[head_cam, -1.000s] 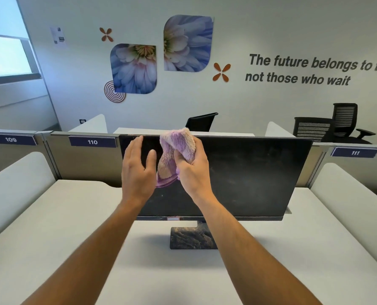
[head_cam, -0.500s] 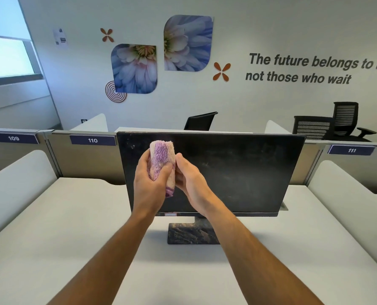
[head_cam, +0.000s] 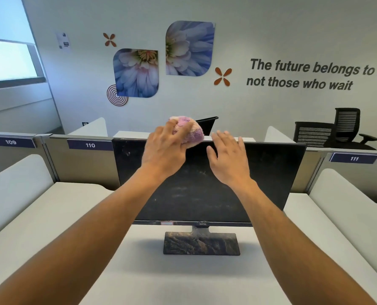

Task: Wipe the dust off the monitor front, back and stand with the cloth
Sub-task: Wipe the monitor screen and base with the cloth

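A black monitor (head_cam: 271, 179) with a dusty, streaked screen stands on the white desk, on a mottled dark stand (head_cam: 201, 243). My left hand (head_cam: 165, 148) grips a bunched pink and purple cloth (head_cam: 190, 132) at the monitor's top edge, left of centre. My right hand (head_cam: 228, 159) hovers in front of the upper screen just right of the cloth, fingers spread and straight, holding nothing. The monitor's back is hidden.
The white desk (head_cam: 62, 216) has low white side dividers (head_cam: 13, 172) and a grey back partition with labels 109, 110 and 111. Black office chairs (head_cam: 337, 130) stand behind the partition at the right. The wall carries flower pictures and lettering.
The cloth passed from my right hand to my left. My left hand then carried it up to the monitor's top edge, and my right hand let go and spread open.
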`<state>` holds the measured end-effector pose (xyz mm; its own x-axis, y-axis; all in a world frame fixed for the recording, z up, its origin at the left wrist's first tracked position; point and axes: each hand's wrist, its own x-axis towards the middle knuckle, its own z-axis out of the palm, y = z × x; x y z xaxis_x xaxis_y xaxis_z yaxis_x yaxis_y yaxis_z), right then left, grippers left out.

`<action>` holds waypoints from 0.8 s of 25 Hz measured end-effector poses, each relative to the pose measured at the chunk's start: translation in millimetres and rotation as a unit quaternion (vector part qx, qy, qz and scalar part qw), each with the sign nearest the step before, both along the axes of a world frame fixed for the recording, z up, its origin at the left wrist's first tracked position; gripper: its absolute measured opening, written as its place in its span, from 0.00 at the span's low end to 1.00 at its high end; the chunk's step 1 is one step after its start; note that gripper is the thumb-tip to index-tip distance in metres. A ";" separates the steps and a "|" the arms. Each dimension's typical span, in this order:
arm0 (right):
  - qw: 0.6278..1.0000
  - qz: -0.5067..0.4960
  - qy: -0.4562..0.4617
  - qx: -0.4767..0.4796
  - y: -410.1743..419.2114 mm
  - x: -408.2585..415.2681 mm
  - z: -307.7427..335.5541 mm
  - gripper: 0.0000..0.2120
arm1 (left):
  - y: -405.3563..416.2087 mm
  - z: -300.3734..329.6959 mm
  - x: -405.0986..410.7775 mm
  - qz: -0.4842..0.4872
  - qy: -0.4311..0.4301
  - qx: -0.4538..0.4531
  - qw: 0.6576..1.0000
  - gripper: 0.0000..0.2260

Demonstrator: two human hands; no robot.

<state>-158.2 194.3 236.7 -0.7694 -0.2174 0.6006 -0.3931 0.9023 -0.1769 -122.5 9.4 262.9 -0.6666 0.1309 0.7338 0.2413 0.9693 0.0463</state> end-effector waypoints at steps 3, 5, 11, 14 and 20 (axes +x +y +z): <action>0.999 0.001 0.024 0.024 1.7 -6.6 -11.2 0.22 | 9.8 -2.2 -18.9 0.038 -0.068 -0.042 0.996 0.20; 0.999 -0.001 0.039 0.023 2.0 -10.1 -16.8 0.22 | 2.6 -6.2 -22.9 0.037 -0.076 -0.022 0.996 0.20; 0.998 -0.004 0.056 0.017 -2.0 -13.7 -22.3 0.23 | -54.2 -5.6 -10.2 0.050 -0.087 0.015 0.995 0.20; 0.998 -0.002 0.055 0.028 -1.8 -14.0 -24.4 0.24 | -92.2 -7.4 -1.9 0.092 -0.084 0.027 0.992 0.20; 0.998 -0.015 0.052 0.033 0.5 -14.0 -24.3 0.24 | -135.3 -4.1 12.9 0.236 -0.051 0.190 0.952 0.17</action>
<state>-172.2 194.7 212.3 -0.7109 -0.2357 0.6626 -0.3781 0.9225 -0.0775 -109.6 -125.9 258.8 -0.6555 -0.4619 0.5974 -0.2404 0.8776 0.4148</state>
